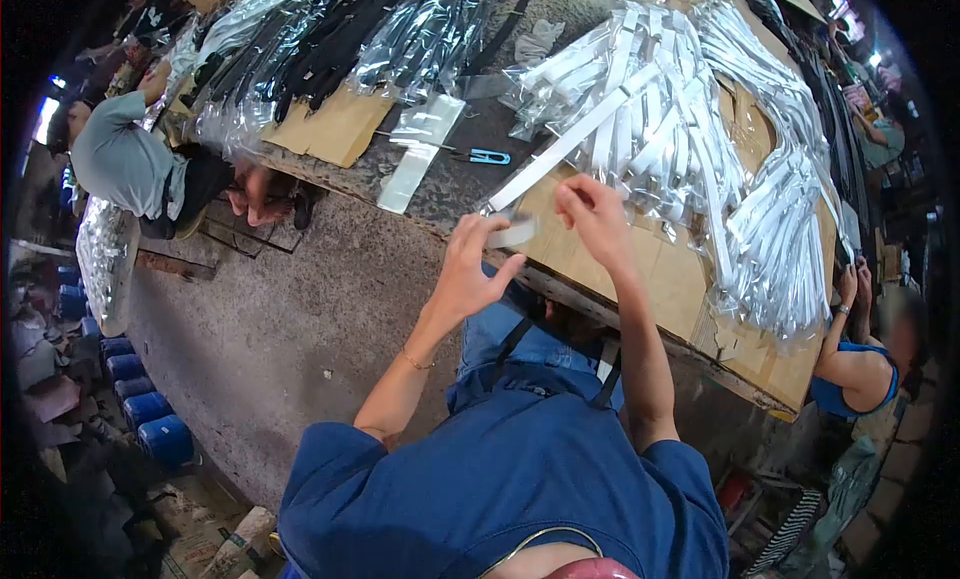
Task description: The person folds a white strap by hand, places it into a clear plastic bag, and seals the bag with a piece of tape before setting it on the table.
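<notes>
My left hand (468,267) is at the near table edge, its fingers curled around the end of a white strap (512,233), which is smeared by motion. Its thumb stands apart. A longer white strap (565,149) slants across the bundle, its lower end right by my left fingers. Over the cardboard, my right hand (600,224) is raised with thumb and fingertips pinched together; what sits between them is too small to make out. Blue-handled thread snips (489,157) lie beyond my left hand, beside clear plastic sleeves (410,174).
White straps in clear plastic (650,109) are heaped on cardboard (660,269) at right. Bagged black straps (345,44) lie at far left. One person (130,159) sits at left; another person (855,369) is at the right edge. Blue drums (165,439) line the floor.
</notes>
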A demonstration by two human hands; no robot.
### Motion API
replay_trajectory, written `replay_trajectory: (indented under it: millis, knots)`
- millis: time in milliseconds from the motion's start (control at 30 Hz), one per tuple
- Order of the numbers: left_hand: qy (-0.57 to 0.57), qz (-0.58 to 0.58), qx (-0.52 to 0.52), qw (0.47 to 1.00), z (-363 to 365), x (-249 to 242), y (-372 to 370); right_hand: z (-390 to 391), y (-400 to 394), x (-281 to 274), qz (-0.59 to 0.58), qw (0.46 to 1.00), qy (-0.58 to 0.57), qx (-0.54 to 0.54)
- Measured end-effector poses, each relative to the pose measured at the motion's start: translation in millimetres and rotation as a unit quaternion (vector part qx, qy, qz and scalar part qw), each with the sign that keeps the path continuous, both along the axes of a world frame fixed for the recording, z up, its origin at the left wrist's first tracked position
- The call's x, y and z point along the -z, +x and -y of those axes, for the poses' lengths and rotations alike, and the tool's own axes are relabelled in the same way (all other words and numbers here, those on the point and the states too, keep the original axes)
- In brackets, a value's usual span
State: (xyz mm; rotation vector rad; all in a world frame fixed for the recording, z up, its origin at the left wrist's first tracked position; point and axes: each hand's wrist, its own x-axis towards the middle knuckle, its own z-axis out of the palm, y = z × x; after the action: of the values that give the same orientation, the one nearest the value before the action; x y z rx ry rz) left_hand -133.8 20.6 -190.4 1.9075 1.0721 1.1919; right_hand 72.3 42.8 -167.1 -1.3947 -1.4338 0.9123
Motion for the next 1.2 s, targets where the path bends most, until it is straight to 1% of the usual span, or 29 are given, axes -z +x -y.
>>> replay_trajectory:
  millis: [33,67,100,167,200,233,267,300,333,367,400,433,467,500,533,567,600,633,700,800,867,1033,1100,1133,1200]
  knots:
    - [0.039,-0.032,-0.007,0.999,-2.4,-1.1,-1.5,2.0,4.3,-0.1,-0.090,0.992,-0.092,0.007]
    - [0.079,-0.064,-0.014,0.995,-5.1,-1.3,-3.4,4.0,9.7,1.7,-0.123,0.986,-0.109,-0.005]
    - [0.078,-0.064,-0.015,0.995,-7.5,0.3,-6.7,6.8,13.2,3.0,-0.123,0.986,-0.111,-0.006]
    - [0.045,-0.028,0.021,0.998,-10.4,5.7,-14.2,15.4,14.4,2.1,-0.083,0.994,-0.069,0.001]
    - [-0.065,0.026,0.024,0.997,-7.8,7.5,-15.8,22.0,11.2,0.4,-0.083,0.994,-0.070,0.001]
    - [-0.066,0.025,0.024,0.997,-7.0,8.6,-17.9,30.2,6.3,-2.6,-0.047,0.998,-0.022,-0.029]
    - [-0.132,0.079,0.048,0.987,-7.3,9.3,-19.9,34.9,2.4,-6.9,-0.009,0.998,0.027,-0.058]
    - [-0.198,0.133,0.071,0.969,-7.0,10.5,-20.9,37.1,1.1,-10.0,-0.010,0.998,0.026,-0.058]
    - [-0.199,0.133,0.071,0.968,-6.9,13.5,-20.6,39.6,0.2,-12.9,0.011,0.992,0.054,-0.114]
    - [-0.221,0.168,0.092,0.956,-7.8,18.1,-20.2,41.3,-0.7,-16.2,0.032,0.982,0.081,-0.169]
    - [-0.242,0.203,0.113,0.942,-7.7,22.3,-19.7,41.7,-2.5,-20.9,0.032,0.982,0.081,-0.169]
    - [-0.243,0.202,0.113,0.942,-6.5,26.3,-19.2,41.1,-4.8,-26.2,0.031,0.974,0.069,-0.214]
    - [-0.282,0.256,0.144,0.913,-6.0,28.9,-17.8,40.4,-5.9,-30.9,0.032,0.964,0.058,-0.258]
    - [-0.320,0.307,0.174,0.879,-5.5,30.5,-16.3,40.1,-6.1,-34.7,0.031,0.964,0.058,-0.258]
    - [-0.320,0.307,0.173,0.879,-3.9,31.2,-15.0,39.8,-6.6,-37.8,0.066,0.959,0.043,-0.274]
    - [-0.345,0.327,0.181,0.861,-1.7,30.7,-13.6,39.1,-7.2,-39.9,0.100,0.951,0.029,-0.290]
    - [-0.369,0.347,0.188,0.842,0.3,30.4,-12.4,39.0,-7.4,-41.0,0.099,0.951,0.030,-0.291]
    - [-0.369,0.347,0.186,0.842,2.0,31.1,-11.5,39.7,-7.1,-41.7,0.097,0.948,0.050,-0.298]
    - [-0.401,0.371,0.191,0.815,3.9,34.2,-9.5,39.9,-5.0,-40.4,0.093,0.945,0.070,-0.305]
    - [-0.416,0.380,0.197,0.803,6.8,39.6,-5.9,41.6,-1.4,-37.3,0.089,0.948,0.081,-0.295]
    - [-0.433,0.376,0.198,0.795,8.8,40.4,-3.0,43.4,-0.3,-38.9,0.067,0.952,0.047,-0.296]
    - [-0.486,0.372,0.178,0.770,14.0,40.2,3.3,42.9,4.3,-36.6,0.069,0.951,0.012,-0.301]
    - [-0.502,0.389,0.196,0.747,14.9,42.9,4.7,43.6,4.2,-38.6,0.073,0.952,0.002,-0.299]
    - [-0.502,0.389,0.195,0.748,16.5,42.6,6.3,44.6,3.3,-40.6,0.061,0.956,-0.011,-0.285]
    - [-0.537,0.414,0.158,0.718,21.0,37.6,9.8,45.8,3.1,-41.1,0.049,0.960,-0.025,-0.273]
